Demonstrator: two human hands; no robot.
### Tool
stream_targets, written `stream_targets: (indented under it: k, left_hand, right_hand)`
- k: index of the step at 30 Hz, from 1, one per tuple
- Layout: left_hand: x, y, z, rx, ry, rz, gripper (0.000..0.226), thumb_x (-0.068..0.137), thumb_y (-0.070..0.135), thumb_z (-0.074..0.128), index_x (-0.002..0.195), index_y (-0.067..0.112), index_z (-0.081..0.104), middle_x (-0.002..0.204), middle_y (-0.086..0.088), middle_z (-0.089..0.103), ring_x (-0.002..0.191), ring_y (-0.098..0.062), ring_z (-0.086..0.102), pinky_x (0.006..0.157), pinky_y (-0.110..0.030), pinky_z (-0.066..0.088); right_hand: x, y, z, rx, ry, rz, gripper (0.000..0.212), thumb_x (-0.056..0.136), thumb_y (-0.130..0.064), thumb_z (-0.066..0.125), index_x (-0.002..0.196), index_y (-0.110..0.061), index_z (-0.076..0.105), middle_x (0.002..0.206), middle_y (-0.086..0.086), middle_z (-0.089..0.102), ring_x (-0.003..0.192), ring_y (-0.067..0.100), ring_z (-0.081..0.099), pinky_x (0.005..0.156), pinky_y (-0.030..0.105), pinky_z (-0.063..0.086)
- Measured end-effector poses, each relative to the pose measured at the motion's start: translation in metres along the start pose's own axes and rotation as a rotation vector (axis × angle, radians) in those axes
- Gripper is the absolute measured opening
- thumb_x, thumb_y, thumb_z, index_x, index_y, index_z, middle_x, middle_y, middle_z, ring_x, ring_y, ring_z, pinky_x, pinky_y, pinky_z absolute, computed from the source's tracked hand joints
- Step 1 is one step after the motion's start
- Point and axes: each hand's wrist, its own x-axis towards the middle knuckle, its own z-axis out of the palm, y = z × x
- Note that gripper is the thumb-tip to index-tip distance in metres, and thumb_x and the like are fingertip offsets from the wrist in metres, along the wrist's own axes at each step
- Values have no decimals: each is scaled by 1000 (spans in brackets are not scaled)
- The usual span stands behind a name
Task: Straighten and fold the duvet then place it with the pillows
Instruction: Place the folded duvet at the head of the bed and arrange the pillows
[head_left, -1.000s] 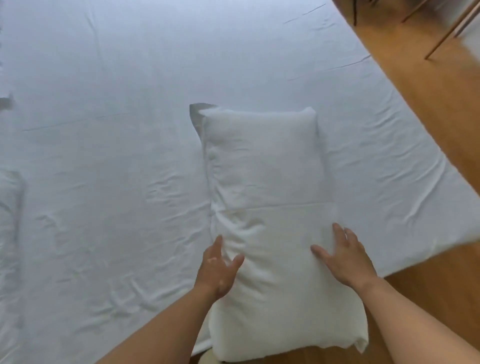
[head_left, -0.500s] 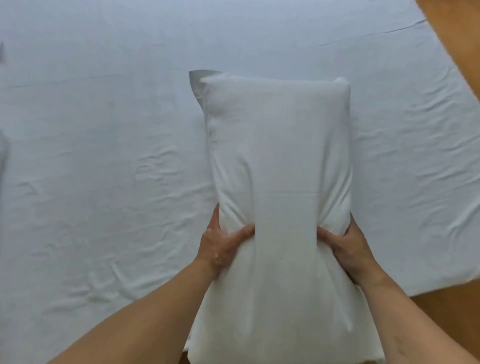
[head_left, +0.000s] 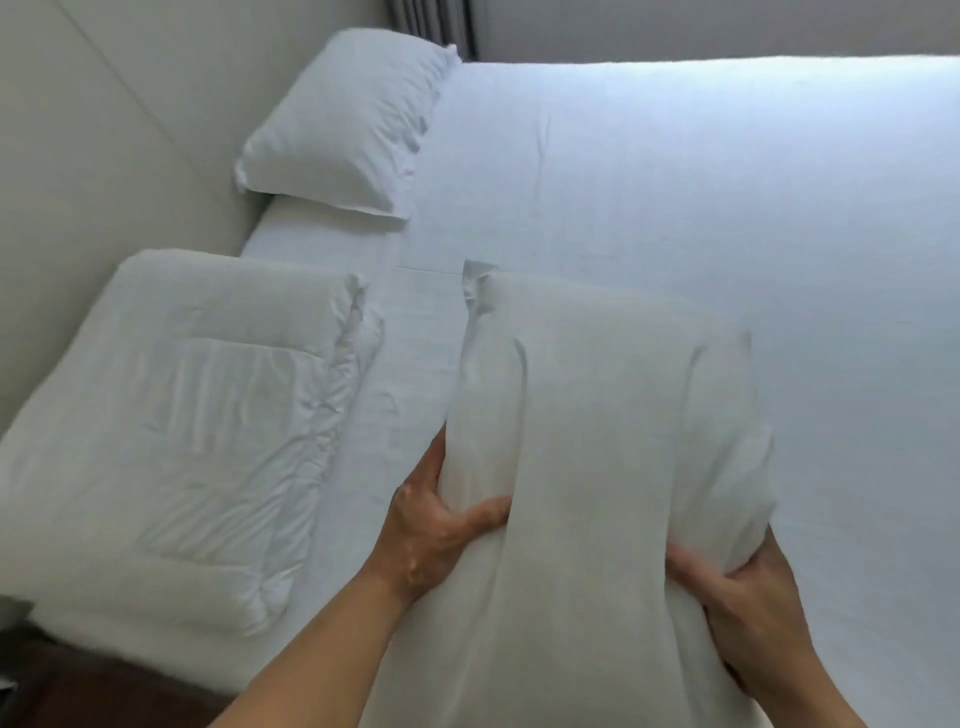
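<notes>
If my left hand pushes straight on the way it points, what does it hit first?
Your left hand grips the soft white pillow; beyond it, probably only flat white bedsheet, though depth is unclear.

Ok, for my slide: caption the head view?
Left hand and right hand grip a white fabric pillow over the bed; folded white duvet and second pillow lie alongside.
</notes>
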Motion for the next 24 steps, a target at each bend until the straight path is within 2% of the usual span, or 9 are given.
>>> stream_targets:
  k: [2,5,8,13,16,19,21,22,24]
  left_hand:
    - [0,6,-58,2,72,23,86,66,44,90,138,53,44,128,30,60,117,7,58,98,-23,48]
    - [5,7,-158,11,190,28,82,68,41,89,135,55,46,123,33,61,112,13,58,93,-17,47]
    - [11,5,-259,67,284,28,84,64,50,89,134,56,43,125,35,58,112,19,53,93,-12,42]
    - [26,-4,-417,145,364,35,91,52,64,81,135,56,45,122,39,57,112,20,53,88,-5,41]
    - [41,-22,-505,165,371,17,81,51,60,82,127,55,52,118,39,61,109,19,56,87,-7,45]
    - [63,-53,-579,220,317,-93,86,49,69,82,129,53,54,123,27,64,110,9,60,92,-24,47]
    - [82,-86,-607,345,290,-250,89,62,69,79,141,52,42,140,12,57,125,-10,57,101,-33,44]
    - [92,-106,-612,457,285,-359,88,76,64,73,151,47,31,152,2,47,137,-21,47,110,-37,38]
    - [109,-146,-604,598,242,-471,83,88,66,55,157,43,15,164,-8,23,150,-25,26,120,-38,21]
  right_hand:
    - [2,-35,48,8,-73,-56,79,52,-23,99,122,-25,62,103,-32,71,90,-15,65,76,21,48]
    - [5,-84,131,-2,-188,-130,69,59,-25,97,116,-37,62,105,-30,71,92,-12,66,76,23,50]
    - [4,-131,220,24,-286,-203,65,62,-27,96,113,-42,59,102,-35,69,91,-14,65,71,13,50]
    - [-2,-186,361,62,-413,-267,66,67,-24,91,121,-41,56,109,-33,68,97,-12,65,74,10,51]
    - [-5,-199,442,82,-444,-283,74,66,-30,94,130,-37,56,117,-23,70,106,-1,67,86,24,54]
    - [0,-187,521,35,-421,-244,82,63,-46,91,134,-43,50,121,-22,68,111,5,66,95,34,53]
    - [4,-164,564,-48,-464,-140,87,66,-52,87,139,-47,41,125,-22,65,114,9,64,100,38,52]
    - [4,-149,580,-112,-507,-66,93,69,-52,84,146,-46,32,131,-19,62,118,14,63,104,41,50]
    - [4,-122,601,-252,-569,92,107,76,-53,80,156,-41,10,143,-6,55,127,25,57,109,43,46]
